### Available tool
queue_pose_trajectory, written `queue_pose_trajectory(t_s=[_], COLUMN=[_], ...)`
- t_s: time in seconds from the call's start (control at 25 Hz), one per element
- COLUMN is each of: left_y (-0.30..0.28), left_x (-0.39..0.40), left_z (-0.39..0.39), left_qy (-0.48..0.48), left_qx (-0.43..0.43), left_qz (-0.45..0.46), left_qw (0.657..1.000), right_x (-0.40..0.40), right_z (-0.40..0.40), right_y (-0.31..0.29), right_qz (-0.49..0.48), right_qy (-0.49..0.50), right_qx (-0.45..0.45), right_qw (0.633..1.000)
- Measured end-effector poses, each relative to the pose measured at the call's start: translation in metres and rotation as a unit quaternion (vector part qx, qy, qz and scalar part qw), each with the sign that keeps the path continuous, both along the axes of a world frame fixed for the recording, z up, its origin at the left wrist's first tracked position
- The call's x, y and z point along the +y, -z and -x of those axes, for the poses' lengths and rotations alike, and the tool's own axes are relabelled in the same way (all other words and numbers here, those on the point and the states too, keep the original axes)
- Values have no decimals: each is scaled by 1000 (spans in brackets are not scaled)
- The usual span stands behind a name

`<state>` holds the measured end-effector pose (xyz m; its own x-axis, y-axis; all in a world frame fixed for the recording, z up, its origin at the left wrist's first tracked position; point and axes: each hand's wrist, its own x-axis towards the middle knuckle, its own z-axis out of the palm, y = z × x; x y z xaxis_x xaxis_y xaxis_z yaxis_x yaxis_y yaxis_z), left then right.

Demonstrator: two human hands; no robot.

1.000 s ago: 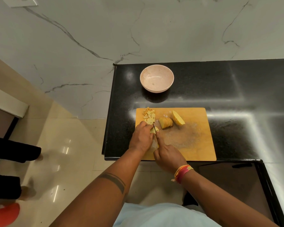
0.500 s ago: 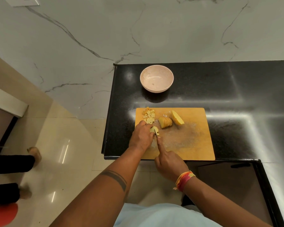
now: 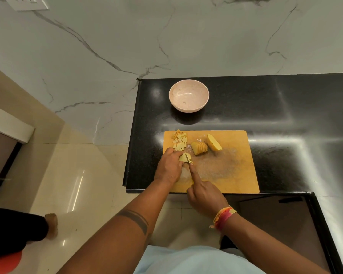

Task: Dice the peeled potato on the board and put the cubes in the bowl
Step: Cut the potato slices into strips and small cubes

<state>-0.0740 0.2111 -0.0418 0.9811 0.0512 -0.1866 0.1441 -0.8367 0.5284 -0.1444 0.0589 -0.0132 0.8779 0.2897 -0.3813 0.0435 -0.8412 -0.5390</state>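
Observation:
On the wooden cutting board (image 3: 232, 175) my left hand (image 3: 169, 168) holds down a small stack of potato slices (image 3: 184, 157) with curled fingers. My right hand (image 3: 203, 192) grips a knife (image 3: 189, 161), index finger stretched along its spine, the blade cutting into that stack. A pile of potato cubes (image 3: 179, 142) lies at the board's far left corner. A sliced potato half (image 3: 200, 148) and an uncut half (image 3: 214, 142) sit beside it. The pale pink bowl (image 3: 189, 95) stands empty on the black counter beyond the board.
The black counter (image 3: 275, 119) ends at its left edge close to the board, with tiled floor below. A marble wall rises behind the bowl. A person's dark-clad leg and foot (image 3: 28, 228) are on the floor at the lower left.
My right hand has drawn the knife slightly back toward me across the slices. The person's legs on the floor have shifted. My left hand stays on the stack.

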Motion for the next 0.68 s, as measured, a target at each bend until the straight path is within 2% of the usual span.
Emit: queue_pose_trajectory(t_s=[0.36, 0.68], left_y=[-2, -5], left_x=[-1, -4], left_z=[-5, -2], left_qy=[-26, -33], left_qx=[7, -1], left_qz=[13, 6], left_qw=[1000, 999], right_x=[15, 8], right_z=[-23, -5], right_y=[5, 6], right_qz=[24, 40], right_qy=[-6, -26], right_qx=[7, 10], right_qw=[1000, 999])
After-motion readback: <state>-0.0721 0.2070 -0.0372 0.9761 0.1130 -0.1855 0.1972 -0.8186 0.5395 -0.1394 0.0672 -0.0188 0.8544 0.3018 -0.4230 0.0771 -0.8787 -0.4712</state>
